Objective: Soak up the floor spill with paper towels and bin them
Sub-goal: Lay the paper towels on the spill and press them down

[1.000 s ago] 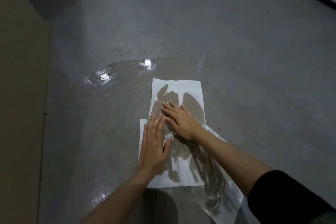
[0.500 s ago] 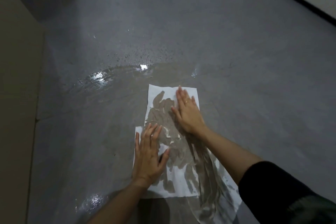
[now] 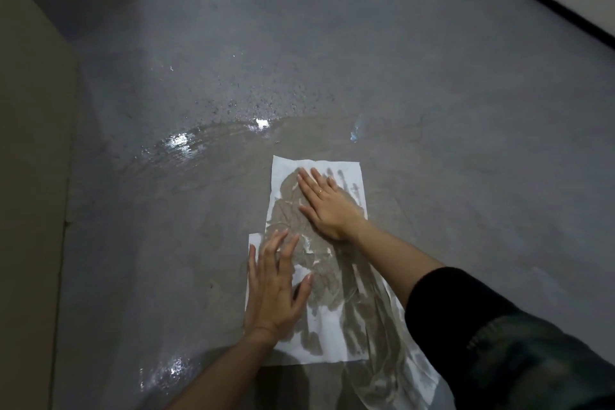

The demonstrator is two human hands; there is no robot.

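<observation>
Both flat hands, left hand (image 3: 273, 293) and right hand (image 3: 327, 206), fingers straight, press soggy paper towels (image 3: 327, 339).

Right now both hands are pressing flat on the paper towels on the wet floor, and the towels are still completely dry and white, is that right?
Not quite. In the head view the left hand and right hand do press flat on the paper towels on the wet floor, but the towels are not dry: large grey soaked patches spread across them, with white left only near the edges.
</observation>
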